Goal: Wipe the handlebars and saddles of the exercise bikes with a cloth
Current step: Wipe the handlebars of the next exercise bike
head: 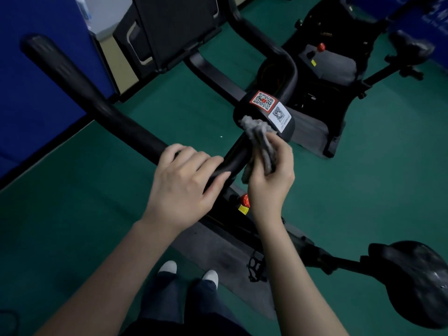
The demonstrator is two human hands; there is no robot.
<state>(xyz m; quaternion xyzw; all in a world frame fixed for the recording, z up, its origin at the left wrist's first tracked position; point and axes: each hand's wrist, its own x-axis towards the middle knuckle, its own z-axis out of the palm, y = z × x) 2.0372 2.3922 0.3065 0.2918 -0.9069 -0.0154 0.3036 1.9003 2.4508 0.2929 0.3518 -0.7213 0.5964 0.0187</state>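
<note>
A black handlebar (97, 103) of the near exercise bike runs from upper left down to the centre, where it bends toward a centre block with two QR stickers (270, 107). My left hand (184, 183) is curled over the bend of the bar. My right hand (271, 175) grips a crumpled grey cloth (260, 137) and holds it against the bar just below the stickers. The bike's black saddle (417, 282) sits at the lower right, its surface glinting.
A second exercise bike (334, 66) stands behind, its saddle (412, 47) at the upper right. A screen or console (174, 27) rises at the top centre. Blue panels (36, 81) line the left. The floor is green (72, 202). A red knob (244, 200) sits under my hands.
</note>
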